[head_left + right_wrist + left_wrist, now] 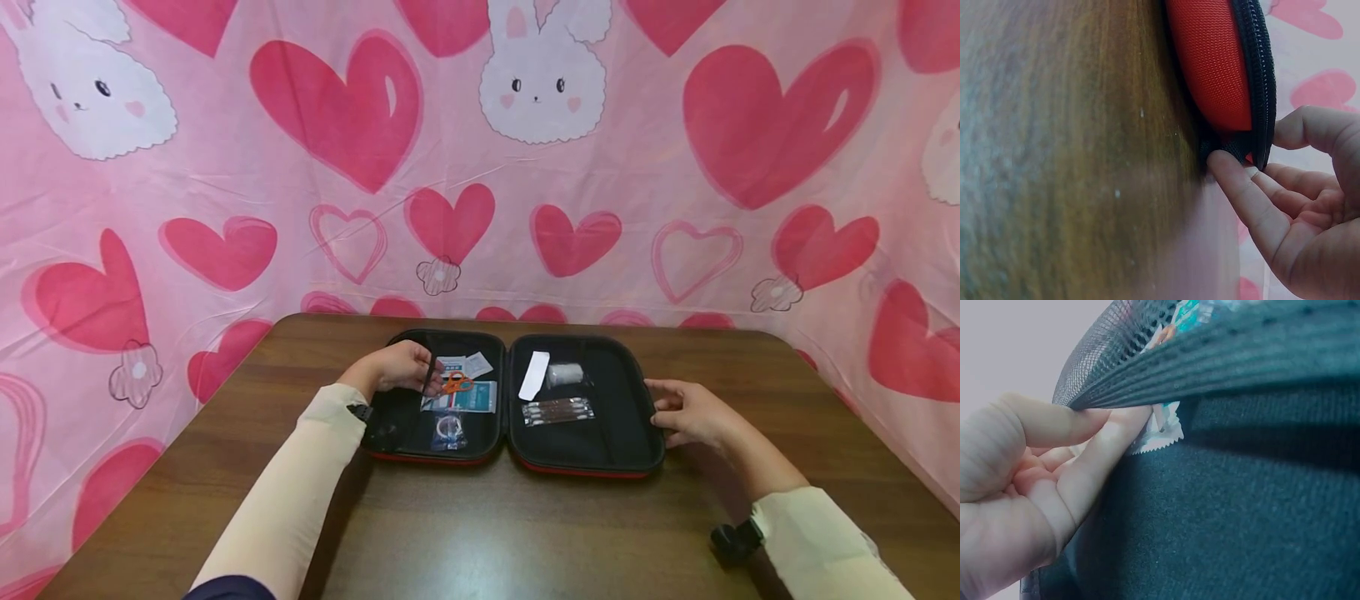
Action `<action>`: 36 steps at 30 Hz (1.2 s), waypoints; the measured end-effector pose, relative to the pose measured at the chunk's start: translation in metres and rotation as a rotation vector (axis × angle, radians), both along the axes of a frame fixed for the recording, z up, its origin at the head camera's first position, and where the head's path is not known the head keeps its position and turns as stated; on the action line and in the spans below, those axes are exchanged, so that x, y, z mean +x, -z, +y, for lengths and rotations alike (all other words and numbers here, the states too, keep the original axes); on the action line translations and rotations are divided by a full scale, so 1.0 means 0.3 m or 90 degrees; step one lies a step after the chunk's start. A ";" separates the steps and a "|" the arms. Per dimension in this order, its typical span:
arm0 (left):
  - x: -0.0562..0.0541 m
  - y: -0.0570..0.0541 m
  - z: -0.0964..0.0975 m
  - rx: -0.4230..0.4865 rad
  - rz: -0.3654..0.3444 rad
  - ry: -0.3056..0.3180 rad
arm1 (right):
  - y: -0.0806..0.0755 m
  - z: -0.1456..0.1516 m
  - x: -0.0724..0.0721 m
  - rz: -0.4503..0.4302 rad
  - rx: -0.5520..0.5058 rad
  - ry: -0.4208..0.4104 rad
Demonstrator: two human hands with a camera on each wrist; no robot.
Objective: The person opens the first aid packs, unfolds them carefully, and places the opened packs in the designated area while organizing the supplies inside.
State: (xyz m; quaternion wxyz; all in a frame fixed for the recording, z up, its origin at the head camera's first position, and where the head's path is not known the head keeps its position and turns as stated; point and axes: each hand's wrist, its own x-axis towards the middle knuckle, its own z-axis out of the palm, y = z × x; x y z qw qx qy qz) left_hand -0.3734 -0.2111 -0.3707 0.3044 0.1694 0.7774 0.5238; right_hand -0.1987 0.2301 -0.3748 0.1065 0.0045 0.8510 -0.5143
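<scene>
A black-lined zip case (pixel 618 433) with a red shell (pixel 1213 62) lies unfolded on the table. At its left half, my left hand (pixel 401 365) pinches the elastic edge of a mesh pocket (pixel 1229 359) between thumb and fingers, lifting it off the lining. A serrated white wrapper (pixel 1163 437) shows beneath that edge. Around there are orange-handled scissors (pixel 457 383), a teal-and-white packet (pixel 480 398) and a bagged ring-shaped roll (pixel 450 429). My right hand (pixel 693 412) holds the case's right rim, thumb at the zipper (pixel 1263 81) and a finger by a black strap.
The case's right half contains a white strip (pixel 534 377), a wrapped white roll (pixel 566 374) and a clear pack of cotton swabs (pixel 558 411). Under everything is a brown wooden table (pixel 480 525). Behind it hangs a pink heart-patterned cloth (pixel 615 167).
</scene>
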 end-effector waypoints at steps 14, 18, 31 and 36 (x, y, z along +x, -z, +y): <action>0.021 -0.063 -0.023 -0.156 0.125 -0.064 | 0.006 -0.001 0.001 0.004 -0.005 0.008; 0.022 -0.078 -0.037 -0.133 0.136 -0.085 | 0.007 -0.002 0.003 0.008 -0.013 0.005; 0.036 -0.113 0.014 -0.092 0.212 -0.060 | 0.006 -0.002 0.006 0.008 -0.006 0.011; 0.045 -0.130 0.072 -0.094 0.250 -0.028 | 0.006 -0.002 0.006 0.008 -0.008 0.010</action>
